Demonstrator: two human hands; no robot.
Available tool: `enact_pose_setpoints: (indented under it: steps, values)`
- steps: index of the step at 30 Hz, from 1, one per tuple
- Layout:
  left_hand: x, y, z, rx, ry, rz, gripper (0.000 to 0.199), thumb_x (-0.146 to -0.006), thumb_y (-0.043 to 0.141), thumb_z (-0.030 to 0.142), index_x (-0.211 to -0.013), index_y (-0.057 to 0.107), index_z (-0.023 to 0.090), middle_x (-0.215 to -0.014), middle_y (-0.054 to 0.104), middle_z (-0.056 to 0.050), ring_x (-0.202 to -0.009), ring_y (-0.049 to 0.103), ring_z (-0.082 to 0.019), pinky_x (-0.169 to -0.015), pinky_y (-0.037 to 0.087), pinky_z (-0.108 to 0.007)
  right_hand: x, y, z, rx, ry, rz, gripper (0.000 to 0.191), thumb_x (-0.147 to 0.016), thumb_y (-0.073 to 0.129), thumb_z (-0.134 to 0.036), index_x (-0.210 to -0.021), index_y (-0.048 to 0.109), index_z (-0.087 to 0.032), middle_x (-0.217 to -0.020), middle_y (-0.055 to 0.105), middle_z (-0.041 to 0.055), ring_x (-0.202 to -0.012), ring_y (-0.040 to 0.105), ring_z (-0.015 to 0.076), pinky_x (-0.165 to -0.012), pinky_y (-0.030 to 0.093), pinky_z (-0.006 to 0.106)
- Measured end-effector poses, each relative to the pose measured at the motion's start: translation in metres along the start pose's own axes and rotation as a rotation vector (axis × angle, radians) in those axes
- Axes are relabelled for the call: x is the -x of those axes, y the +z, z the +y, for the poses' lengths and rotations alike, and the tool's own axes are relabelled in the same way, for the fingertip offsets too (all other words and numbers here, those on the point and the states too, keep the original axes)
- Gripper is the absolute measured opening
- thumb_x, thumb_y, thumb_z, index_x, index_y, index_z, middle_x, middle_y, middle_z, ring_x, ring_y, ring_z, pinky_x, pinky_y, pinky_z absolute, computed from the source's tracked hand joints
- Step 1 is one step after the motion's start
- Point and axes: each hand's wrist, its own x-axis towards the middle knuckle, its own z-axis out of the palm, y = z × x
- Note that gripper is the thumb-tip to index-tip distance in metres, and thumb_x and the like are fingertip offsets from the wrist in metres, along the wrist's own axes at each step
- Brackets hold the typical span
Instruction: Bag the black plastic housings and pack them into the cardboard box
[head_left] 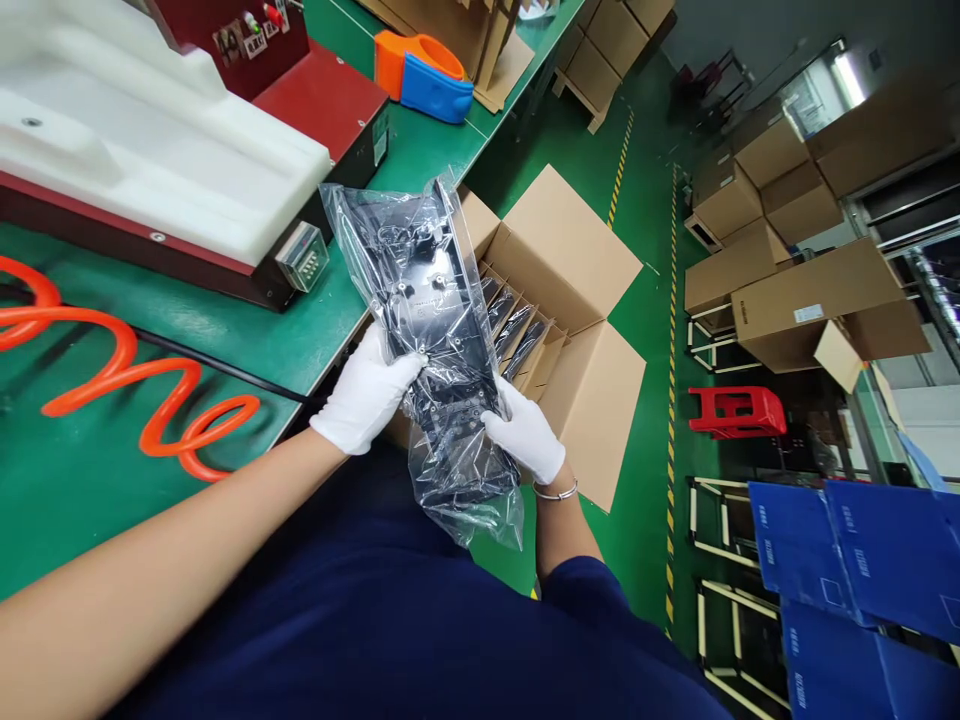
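Observation:
Between my two white-gloved hands is a long black plastic part in a clear bag (442, 310), tilted in front of my body. My left hand (367, 390) grips its left edge, thumb lying on top of the bag. On the opposite edge, lower down, my right hand (525, 430) is closed with its thumb over the part. Loose bag film hangs past the part's lower end. Just beyond my right hand stands an open cardboard box (566, 290); dividers inside it separate several bagged black parts (517, 335). The held part hides some of the box.
On the green workbench (300, 340) sit a red machine with a white block (187, 150), a coiled orange air hose (120, 370) and an orange-and-blue tape dispenser (424, 75). Across the floor are a red stool (739, 410), blue bins (832, 560) and stacked cartons (765, 180).

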Motion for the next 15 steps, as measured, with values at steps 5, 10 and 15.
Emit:
enact_pose_setpoints:
  steps: [5,10,15]
  values:
    - [0.0,0.001,0.003,0.025,0.001,-0.011,0.053,-0.081,0.07,0.035,-0.131,0.06,0.025,-0.138,0.065,-0.005,-0.132,0.058,-0.027,-0.122,0.039,-0.046,-0.001,0.006,0.007,-0.101,0.003,0.002,0.071,-0.084,0.056,-0.022,-0.154,0.049,-0.019,-0.145,0.062,0.0005,-0.14,0.053,0.02,-0.122,0.038,0.035]
    - [0.0,0.0,0.005,-0.025,0.017,-0.066,0.061,-0.08,0.073,0.043,-0.134,0.058,0.021,-0.135,0.066,-0.01,-0.128,0.059,-0.031,-0.118,0.042,-0.048,-0.004,0.014,0.024,-0.334,-0.009,-0.026,0.066,-0.086,0.061,-0.035,-0.149,0.052,-0.018,-0.149,0.058,0.0036,-0.139,0.054,0.0212,-0.121,0.039,0.038]
    - [0.009,0.001,-0.001,-0.229,-0.128,-0.164,0.092,-0.082,0.067,0.059,-0.156,0.036,0.013,-0.12,0.07,-0.015,-0.094,0.068,-0.026,-0.099,0.054,-0.05,-0.014,-0.013,0.054,-0.423,0.027,0.171,0.071,-0.08,0.067,-0.041,-0.144,0.057,-0.011,-0.143,0.063,0.0099,-0.13,0.061,0.0251,-0.115,0.046,0.039]
